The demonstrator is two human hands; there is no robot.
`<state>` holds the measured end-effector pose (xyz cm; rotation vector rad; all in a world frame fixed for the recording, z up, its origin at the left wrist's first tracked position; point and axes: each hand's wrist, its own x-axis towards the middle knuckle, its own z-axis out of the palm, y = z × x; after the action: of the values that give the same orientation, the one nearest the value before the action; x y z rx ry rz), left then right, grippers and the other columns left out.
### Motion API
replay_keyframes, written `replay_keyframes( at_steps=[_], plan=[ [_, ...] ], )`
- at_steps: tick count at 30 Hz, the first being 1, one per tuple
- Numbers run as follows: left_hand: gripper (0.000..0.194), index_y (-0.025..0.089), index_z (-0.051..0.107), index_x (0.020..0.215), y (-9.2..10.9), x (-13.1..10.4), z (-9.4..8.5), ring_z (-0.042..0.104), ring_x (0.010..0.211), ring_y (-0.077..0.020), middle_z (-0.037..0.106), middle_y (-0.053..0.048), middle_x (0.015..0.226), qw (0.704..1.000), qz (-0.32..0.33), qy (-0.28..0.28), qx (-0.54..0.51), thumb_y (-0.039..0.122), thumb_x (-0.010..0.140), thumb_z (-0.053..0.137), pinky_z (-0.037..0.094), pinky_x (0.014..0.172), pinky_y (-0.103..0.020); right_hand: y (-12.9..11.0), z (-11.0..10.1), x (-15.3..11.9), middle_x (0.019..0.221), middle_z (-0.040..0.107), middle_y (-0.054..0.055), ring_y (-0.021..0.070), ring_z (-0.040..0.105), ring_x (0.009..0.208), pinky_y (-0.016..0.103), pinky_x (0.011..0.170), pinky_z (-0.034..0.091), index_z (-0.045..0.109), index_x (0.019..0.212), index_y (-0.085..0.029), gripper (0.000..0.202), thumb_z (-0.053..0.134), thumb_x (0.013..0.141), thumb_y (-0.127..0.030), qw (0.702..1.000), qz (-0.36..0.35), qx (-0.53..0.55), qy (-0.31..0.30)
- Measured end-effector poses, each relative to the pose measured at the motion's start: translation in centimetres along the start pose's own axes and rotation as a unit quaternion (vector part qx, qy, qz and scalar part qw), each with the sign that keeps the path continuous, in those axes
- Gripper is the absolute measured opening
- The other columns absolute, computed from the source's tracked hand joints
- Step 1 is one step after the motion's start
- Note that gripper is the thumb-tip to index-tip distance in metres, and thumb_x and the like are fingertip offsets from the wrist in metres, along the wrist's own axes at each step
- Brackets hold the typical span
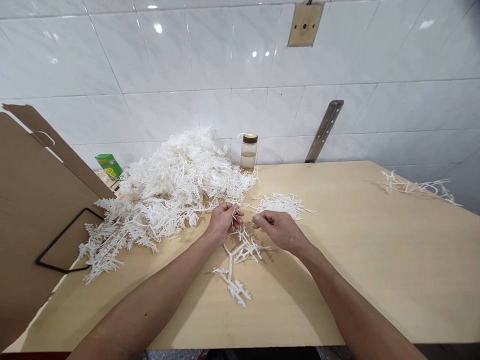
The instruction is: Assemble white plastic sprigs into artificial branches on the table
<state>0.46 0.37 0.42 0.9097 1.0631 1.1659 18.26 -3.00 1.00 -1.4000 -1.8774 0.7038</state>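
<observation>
My left hand (224, 221) pinches a white branching plastic sprig (243, 246), whose coral-like arms hang below the fingers towards the table. Just to the right, my right hand (280, 230) has thumb and forefinger pressed together; whatever lies between them is too small to make out. The two hands are slightly apart, both low over the table. Beyond the right hand lies a small flat heap of white sprigs (281, 204). A much larger pile of similar white sprigs (180, 175) spreads behind and left of my left hand.
A cardboard box (41, 200) and a black wire frame (69, 267) stand on the left. At the back are a green carton (109, 166) and a lidded bottle (249, 154). A metal bracket (324, 131) leans at the wall. More white branches (418, 187) lie far right on the table (390, 270).
</observation>
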Motion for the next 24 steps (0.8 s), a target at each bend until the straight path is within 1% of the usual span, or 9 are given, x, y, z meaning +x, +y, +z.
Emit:
replay_keyframes(
  at_steps=[5, 10, 13, 16, 18, 20, 21, 22, 24],
  plan=[
    [0.013, 0.014, 0.053, 0.075, 0.0, 0.6, -0.2, 0.061, 0.053, -0.0099, 0.066, -0.004, 0.068, 0.997, -0.003, 0.030, -0.073, 0.018, 0.083, 0.061, 0.049, 0.052, -0.021, -0.9, 0.1, -0.7, 0.060, 0.053, -0.002, 0.0113, 0.041, 0.054, 0.024, 0.052, 0.028, 0.062, 0.069, -0.018, 0.037, 0.054, 0.084, -0.050, 0.987, -0.017, -0.005, -0.159],
    [0.014, 0.012, 0.057, 0.075, 0.3, 1.0, -0.6, 0.064, 0.057, -0.0117, 0.066, -0.006, 0.071, 0.998, 0.006, 0.041, -0.050, 0.021, 0.084, 0.061, 0.052, 0.057, -0.024, -0.7, -0.6, -0.6, 0.061, 0.058, -0.001, 0.0108, 0.045, 0.055, 0.024, 0.052, 0.031, 0.064, 0.064, -0.017, 0.030, 0.057, 0.082, -0.040, 0.980, 0.030, 0.037, -0.193],
    [0.023, 0.011, 0.061, 0.076, 0.5, 1.2, -0.9, 0.062, 0.057, -0.0115, 0.064, -0.005, 0.070, 0.997, 0.060, 0.051, -0.012, 0.031, 0.087, 0.058, 0.053, 0.057, -0.025, -0.5, -1.7, -0.5, 0.066, 0.064, 0.002, 0.0111, 0.050, 0.057, 0.024, 0.053, 0.036, 0.069, 0.069, -0.016, 0.033, 0.060, 0.082, -0.045, 0.969, 0.051, 0.105, -0.220],
    [0.027, 0.012, 0.062, 0.080, 0.8, 1.4, -1.4, 0.058, 0.051, -0.0102, 0.061, -0.003, 0.069, 0.993, 0.094, 0.071, 0.032, 0.036, 0.088, 0.053, 0.045, 0.045, -0.021, 0.4, -2.9, -0.3, 0.065, 0.064, 0.003, 0.0070, 0.041, 0.047, 0.021, 0.042, 0.029, 0.071, 0.074, -0.014, 0.038, 0.066, 0.079, -0.052, 0.953, 0.090, 0.150, -0.246],
    [0.021, 0.013, 0.061, 0.080, 0.9, 1.5, -1.7, 0.053, 0.045, -0.0084, 0.060, -0.001, 0.070, 0.985, 0.112, 0.085, 0.099, 0.033, 0.086, 0.055, 0.036, 0.038, -0.019, 1.4, -4.0, 0.1, 0.069, 0.066, 0.004, 0.0053, 0.037, 0.044, 0.020, 0.036, 0.026, 0.071, 0.075, -0.013, 0.038, 0.072, 0.074, -0.052, 0.957, 0.120, 0.199, -0.176],
    [0.012, 0.015, 0.061, 0.081, 0.7, 1.5, -2.0, 0.052, 0.044, -0.0079, 0.062, -0.001, 0.072, 0.963, 0.151, 0.095, 0.201, 0.026, 0.082, 0.057, 0.038, 0.041, -0.020, 2.6, -5.2, 0.6, 0.085, 0.069, 0.007, 0.0035, 0.036, 0.045, 0.019, 0.033, 0.030, 0.069, 0.077, -0.014, 0.036, 0.077, 0.071, -0.048, 0.944, 0.146, 0.297, 0.019],
    [0.009, 0.015, 0.062, 0.082, 0.5, 1.5, -2.1, 0.055, 0.048, -0.0090, 0.064, -0.002, 0.075, 0.945, 0.178, 0.098, 0.258, 0.023, 0.081, 0.057, 0.043, 0.046, -0.022, 3.1, -5.9, 0.9, 0.088, 0.068, 0.006, 0.0031, 0.038, 0.046, 0.017, 0.033, 0.032, 0.067, 0.079, -0.015, 0.034, 0.079, 0.069, -0.045, 0.909, 0.141, 0.364, 0.147],
    [0.008, 0.016, 0.063, 0.083, 0.4, 1.5, -2.2, 0.058, 0.055, -0.0110, 0.065, -0.003, 0.078, 0.921, 0.206, 0.100, 0.315, 0.019, 0.081, 0.056, 0.048, 0.053, -0.024, 3.6, -6.5, 1.1, 0.092, 0.067, 0.006, 0.0038, 0.045, 0.051, 0.015, 0.036, 0.038, 0.065, 0.082, -0.016, 0.033, 0.081, 0.068, -0.042, 0.865, 0.132, 0.427, 0.230],
    [0.014, 0.016, 0.065, 0.087, 0.0, 1.3, -2.2, 0.064, 0.075, -0.0161, 0.068, -0.006, 0.087, 0.864, 0.254, 0.104, 0.422, 0.012, 0.081, 0.053, 0.052, 0.073, -0.030, 4.1, -7.2, 1.4, 0.096, 0.066, 0.010, 0.0088, 0.059, 0.065, 0.015, 0.045, 0.050, 0.061, 0.081, -0.017, 0.033, 0.079, 0.071, -0.042, 0.798, 0.153, 0.506, 0.289]
  ],
)
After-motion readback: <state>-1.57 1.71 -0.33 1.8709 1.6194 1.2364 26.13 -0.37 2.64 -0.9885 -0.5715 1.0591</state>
